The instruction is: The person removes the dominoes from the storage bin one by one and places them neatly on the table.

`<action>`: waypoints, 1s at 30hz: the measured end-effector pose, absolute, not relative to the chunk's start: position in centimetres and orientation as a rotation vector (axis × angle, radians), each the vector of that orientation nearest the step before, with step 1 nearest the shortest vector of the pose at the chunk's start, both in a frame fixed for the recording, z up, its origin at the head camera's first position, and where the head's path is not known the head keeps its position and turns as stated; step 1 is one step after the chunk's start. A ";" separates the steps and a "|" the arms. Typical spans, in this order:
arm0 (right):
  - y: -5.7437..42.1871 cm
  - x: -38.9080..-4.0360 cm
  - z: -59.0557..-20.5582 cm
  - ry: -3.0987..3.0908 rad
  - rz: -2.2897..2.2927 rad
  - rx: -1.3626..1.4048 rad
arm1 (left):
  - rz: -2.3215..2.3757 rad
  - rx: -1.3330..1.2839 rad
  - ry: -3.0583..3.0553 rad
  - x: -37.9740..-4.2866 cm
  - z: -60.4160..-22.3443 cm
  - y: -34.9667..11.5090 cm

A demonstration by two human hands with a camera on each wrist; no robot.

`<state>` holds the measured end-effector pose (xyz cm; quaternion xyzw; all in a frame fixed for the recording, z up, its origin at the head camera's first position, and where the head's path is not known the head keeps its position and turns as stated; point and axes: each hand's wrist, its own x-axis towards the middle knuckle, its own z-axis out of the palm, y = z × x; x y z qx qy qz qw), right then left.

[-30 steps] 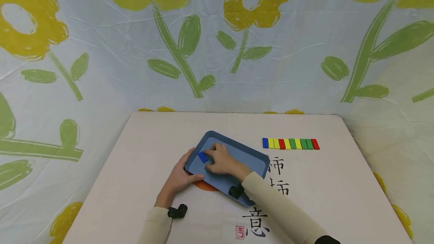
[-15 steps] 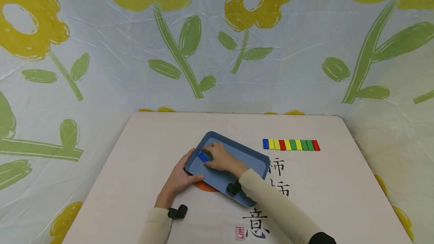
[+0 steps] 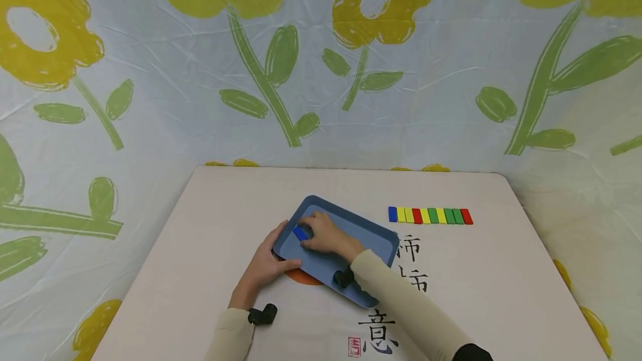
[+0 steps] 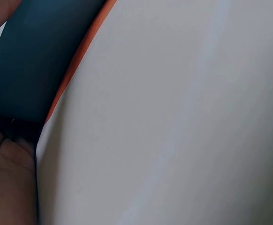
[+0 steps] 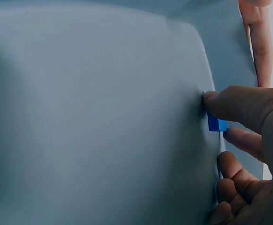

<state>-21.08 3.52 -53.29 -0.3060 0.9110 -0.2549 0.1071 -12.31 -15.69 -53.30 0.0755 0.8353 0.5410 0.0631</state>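
A blue-grey tray (image 3: 353, 228) lies at an angle on the table. At its left corner my left hand (image 3: 267, 263) grips the rim, thumb on the near side and fingers along the left side. In the left wrist view the tray's outer wall (image 4: 33, 56) sits between parts of that hand. Inside the tray, my right hand (image 3: 327, 234) pinches a small blue block (image 3: 300, 233) near the left end. The right wrist view has the thumb and index finger at the blue block (image 5: 215, 123), which is partly covered; the other fingers are curled beside it.
A row of thin blue, yellow, red and green blocks (image 3: 430, 215) stands on the table (image 3: 501, 277) at the back right. Black characters (image 3: 378, 332) and a red seal (image 3: 354, 346) are printed on the cloth. An orange shape (image 3: 304, 277) shows below the tray.
My right thumb and fingers have closed in on the blue block, and the right forearm has shifted slightly left. My left hand and the tray have stayed in place.
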 end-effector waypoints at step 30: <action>9.1 -21.8 -50.7 2.568 -1.167 -0.804 | 1.622 0.189 2.560 -13.1 -56.8 -16.3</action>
